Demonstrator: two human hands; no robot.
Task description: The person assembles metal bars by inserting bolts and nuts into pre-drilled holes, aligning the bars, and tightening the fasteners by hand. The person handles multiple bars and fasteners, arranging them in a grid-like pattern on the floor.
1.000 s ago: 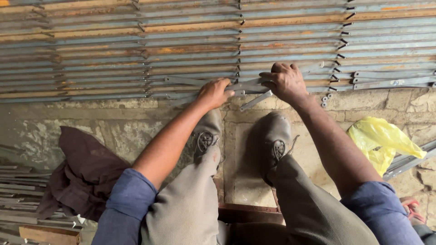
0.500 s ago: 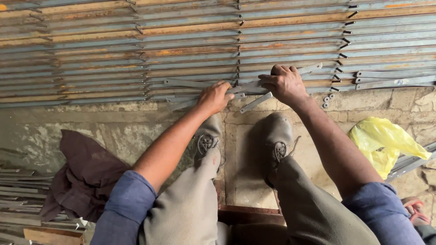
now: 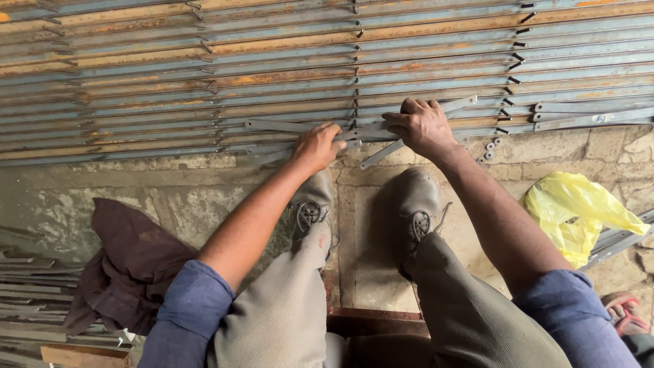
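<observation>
Long flat metal strips [image 3: 204,82], grey and rusty, lie side by side across the floor in front of me. My left hand [image 3: 316,145] grips the end of a short strip [image 3: 272,126] at the near edge of the row. My right hand [image 3: 422,126] presses down on a slanted grey strip [image 3: 415,133] that crosses the others. Both hands sit just beyond the toes of my two worn grey shoes [image 3: 310,204].
A dark brown cloth [image 3: 129,266] lies crumpled at the left, above a stack of metal bars [image 3: 27,293]. A yellow plastic bag [image 3: 579,215] sits at the right. Small bolts [image 3: 490,146] lie near the strip ends. Another person's sandalled foot [image 3: 623,310] shows at the lower right.
Both hands stay on the strips at the near edge; the slanted strip under my right hand has shifted slightly. The view has tilted a little.
</observation>
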